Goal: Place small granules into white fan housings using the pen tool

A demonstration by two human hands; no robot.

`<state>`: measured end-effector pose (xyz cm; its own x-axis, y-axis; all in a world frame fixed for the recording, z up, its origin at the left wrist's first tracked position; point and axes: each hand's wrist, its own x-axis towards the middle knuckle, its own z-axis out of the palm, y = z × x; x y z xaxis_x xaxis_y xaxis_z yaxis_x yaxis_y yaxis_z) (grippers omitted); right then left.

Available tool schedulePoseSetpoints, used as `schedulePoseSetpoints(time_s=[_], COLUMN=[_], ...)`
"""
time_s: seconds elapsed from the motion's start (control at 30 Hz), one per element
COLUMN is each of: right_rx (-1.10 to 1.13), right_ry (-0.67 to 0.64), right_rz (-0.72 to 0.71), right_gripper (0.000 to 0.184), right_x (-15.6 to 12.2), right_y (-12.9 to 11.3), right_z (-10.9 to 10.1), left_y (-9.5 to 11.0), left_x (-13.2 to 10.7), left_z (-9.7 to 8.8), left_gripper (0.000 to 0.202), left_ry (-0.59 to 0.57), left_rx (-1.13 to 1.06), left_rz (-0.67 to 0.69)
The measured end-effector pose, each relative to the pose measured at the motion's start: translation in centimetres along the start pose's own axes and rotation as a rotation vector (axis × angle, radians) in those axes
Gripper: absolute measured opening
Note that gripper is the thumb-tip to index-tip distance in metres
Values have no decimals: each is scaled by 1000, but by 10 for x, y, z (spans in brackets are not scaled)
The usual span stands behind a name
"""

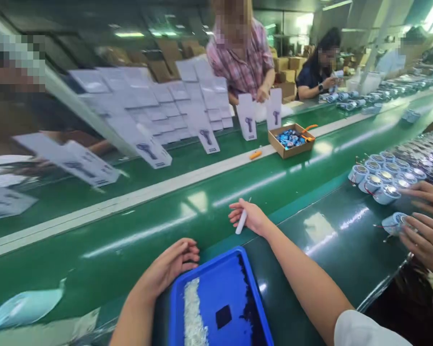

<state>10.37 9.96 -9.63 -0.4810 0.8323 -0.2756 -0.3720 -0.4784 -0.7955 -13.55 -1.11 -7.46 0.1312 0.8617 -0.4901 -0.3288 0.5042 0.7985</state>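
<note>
So we've got two hands out over the green bench here. Our right hand, just right of centre, is curled around one short white stick, which pokes down out of the fist toward the bench. Our left hand, lower centre, holds nothing; its fingers are loosely bent and it rests right at the top left corner of the one blue tray at the bottom of the frame. The tray has a strip of small white bits down its left half and one dark square in the middle.

The stick sits above the tray's far edge, a bit apart from our left hand.

At the right edge a co-worker's two hands work on a cluster of round blue parts, about a dozen near them, more blurred behind. Upper centre there's one cardboard box of blue pieces, an orange piece beside it, and at least five white cards standing up.

The green belt between our hands and the white stripe is bare, so plenty of room there.
</note>
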Motion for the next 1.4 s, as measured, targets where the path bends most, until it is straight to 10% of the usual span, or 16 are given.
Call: schedulePoseSetpoints(time_s=[0.33,0.67,0.93,1.1,1.27,1.4], right_rx=[26,-166,-594,-776,-793,-748], right_ry=[228,497,588,609,607,550], right_rz=[-333,-330,-450,-524,-618,-737], right_gripper=[40,29,30,42,44,49], right_x=[-7,-60,-123,-138,-139,-147], right_y=[-7,7,38,36,34,35], right_z=[-7,-41,-60,-63,-56,-49], left_y=[-3,-32,-126,-239,-353,-376], left_x=[5,-22,-94,-158,-178,-165], left_z=[33,30,44,81,128,133], left_gripper=[7,13,28,34,25,25], left_ry=[245,817,858,866,304,126], left_rx=[-15,-165,85,350,890,1161], left_rz=[171,678,737,728,410,233])
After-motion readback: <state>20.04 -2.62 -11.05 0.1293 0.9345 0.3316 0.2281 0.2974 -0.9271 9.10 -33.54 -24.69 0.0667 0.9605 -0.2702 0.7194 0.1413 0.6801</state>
